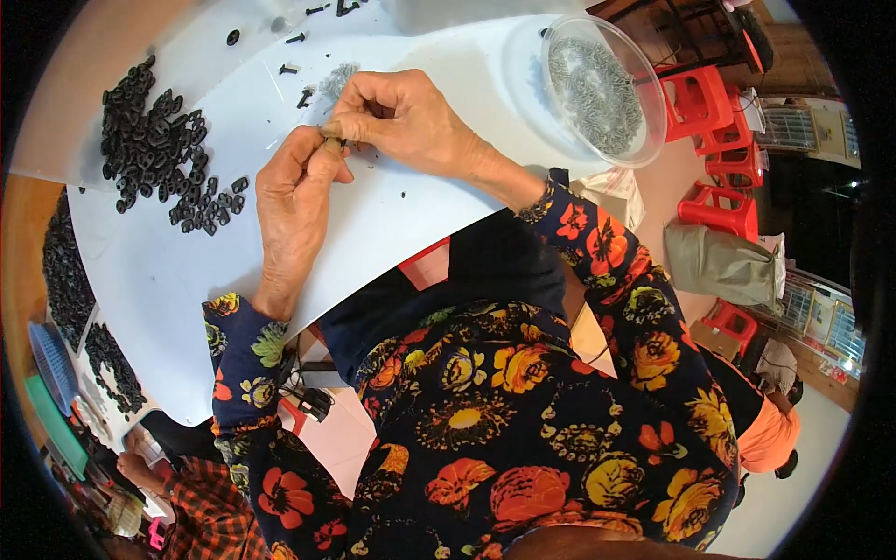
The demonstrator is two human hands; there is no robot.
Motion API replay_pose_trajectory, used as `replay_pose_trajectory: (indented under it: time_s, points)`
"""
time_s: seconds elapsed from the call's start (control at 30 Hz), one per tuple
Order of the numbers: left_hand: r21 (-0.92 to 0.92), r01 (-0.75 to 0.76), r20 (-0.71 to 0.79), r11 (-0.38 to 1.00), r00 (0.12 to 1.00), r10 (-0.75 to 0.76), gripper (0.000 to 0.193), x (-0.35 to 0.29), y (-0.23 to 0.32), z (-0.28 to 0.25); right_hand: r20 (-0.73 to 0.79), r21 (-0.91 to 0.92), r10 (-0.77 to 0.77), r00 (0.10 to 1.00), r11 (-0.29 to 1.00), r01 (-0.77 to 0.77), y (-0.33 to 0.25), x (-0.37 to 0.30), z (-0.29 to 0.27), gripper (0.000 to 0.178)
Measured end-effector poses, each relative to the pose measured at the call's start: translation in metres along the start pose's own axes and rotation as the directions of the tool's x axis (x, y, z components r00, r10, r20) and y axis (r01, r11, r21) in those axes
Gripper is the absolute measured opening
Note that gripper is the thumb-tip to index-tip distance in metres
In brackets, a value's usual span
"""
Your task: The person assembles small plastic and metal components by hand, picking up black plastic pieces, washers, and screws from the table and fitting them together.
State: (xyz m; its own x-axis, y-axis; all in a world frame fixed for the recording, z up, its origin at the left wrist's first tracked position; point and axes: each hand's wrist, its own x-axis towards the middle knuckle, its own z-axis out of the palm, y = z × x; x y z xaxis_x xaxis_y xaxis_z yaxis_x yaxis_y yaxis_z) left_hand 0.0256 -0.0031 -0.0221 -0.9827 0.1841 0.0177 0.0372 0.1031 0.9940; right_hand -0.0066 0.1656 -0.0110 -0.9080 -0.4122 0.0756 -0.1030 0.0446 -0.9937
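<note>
Over the white table (373, 243) my two hands meet, fingertips pinched together. My left hand (294, 187) is closed, thumb against the fingers. Just above and to its right, my right hand (406, 121) is closed too, its thumb and forefinger touching the left fingertips. A speck of something dark shows between them, too covered by fingers to name. Behind the right hand lies a small heap of fine silvery pieces (338, 79). To the left spreads a pile of small black ring-like parts (154, 140). Black peg-shaped pieces (305, 97) lie beyond the hands.
A clear round tub (658, 121) of silvery pieces stands at the right. More black parts (70, 271) lie at the far left, near a blue basket (53, 364). Red stools (695, 103) stand on the floor. A person in a checked sleeve (210, 495) is at lower left.
</note>
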Motion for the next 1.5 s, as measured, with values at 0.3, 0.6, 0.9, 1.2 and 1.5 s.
replay_pose_trajectory:
  time_s: [0.3, 0.6, 0.9, 1.2, 1.5]
  points:
    - [-0.125, 0.027, -0.010, 0.992, 1.000, -0.028, 0.012, 0.000, 0.000, -0.001, 0.104, 0.039, 0.008, 0.995, 0.999, -0.012, 0.000, 0.007, -0.010, 0.015]
    - [-0.002, 0.011, -0.007, 1.000, 1.000, -0.011, 0.012, -0.001, -0.003, -0.001, 0.013, -0.046, 0.006, 1.000, 0.999, -0.006, -0.002, 0.008, -0.001, 0.015]
    - [-0.049, 0.011, -0.002, 0.999, 1.000, -0.011, 0.011, 0.001, 0.002, -0.002, 0.089, 0.023, 0.097, 0.991, 0.995, -0.099, -0.009, 0.010, -0.007, 0.019]
    - [-0.135, -0.027, 0.007, 0.990, 1.000, 0.028, 0.013, 0.002, 0.005, 0.002, -0.028, -0.037, 0.066, 0.997, 0.997, -0.067, -0.007, 0.006, 0.002, 0.019]
    - [-0.042, -0.011, 0.066, 0.999, 0.998, 0.014, 0.014, 0.003, 0.003, -0.010, -0.043, 0.012, -0.027, 0.999, 1.000, 0.027, -0.006, 0.001, 0.002, 0.016]
